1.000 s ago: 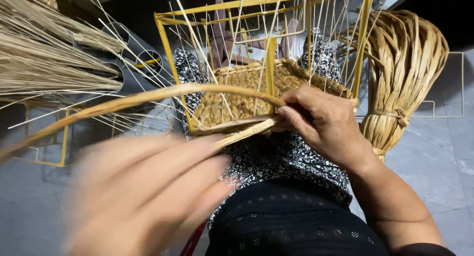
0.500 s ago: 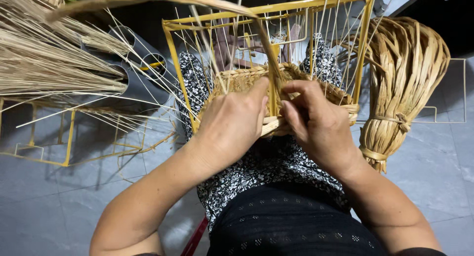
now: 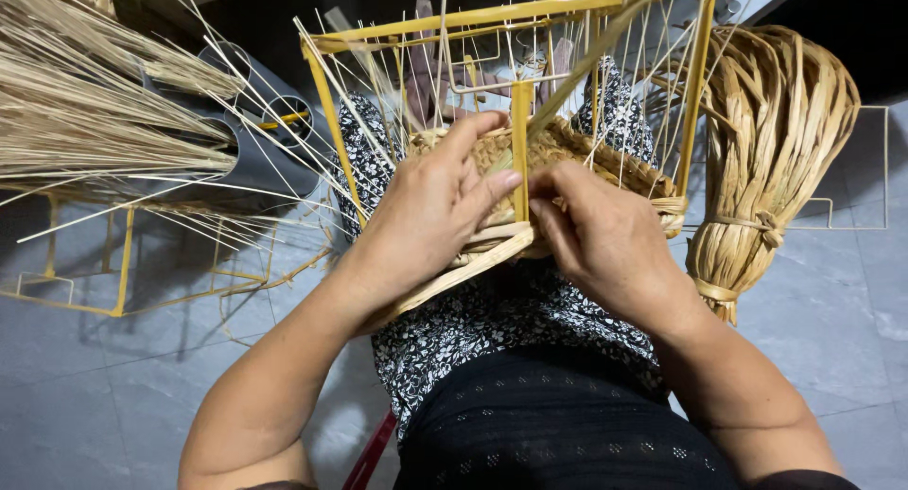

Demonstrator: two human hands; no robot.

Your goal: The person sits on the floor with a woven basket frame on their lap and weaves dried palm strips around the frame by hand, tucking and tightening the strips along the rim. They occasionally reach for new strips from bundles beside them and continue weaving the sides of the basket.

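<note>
A person sits with a yellow wire frame (image 3: pixel 515 22) resting on their lap, seen from above. Both hands meet at the frame's near edge. The left hand (image 3: pixel 430 211) curls over the woven base (image 3: pixel 577 154), its thumb and fingers pressed together on a flat straw strip (image 3: pixel 454 277) that runs out diagonally under the wrist. The right hand (image 3: pixel 605 239) pinches the same strip just beside a yellow upright bar (image 3: pixel 519 149), fingertips close against it.

The base is a tight mat of tan plaited straw, ribbed and slightly glossy. Thin pale stakes (image 3: pixel 624 83) rise from it like stiff bristles, fanning between the frame's bars. To the right stands a tied bundle of straw (image 3: pixel 771 159), broad ribbons bound near the bottom. To the left lies a sheaf of thin reeds (image 3: pixel 95 121) over a second, empty yellow frame (image 3: pixel 123 263) on the grey tiled floor (image 3: pixel 123 386).

The strip looks dry and may crack or split if bent sharply around the bar. If either pinch slackens, the weave could loosen. The upright stakes stand close to the fingers and could snap or be pushed out of line.
</note>
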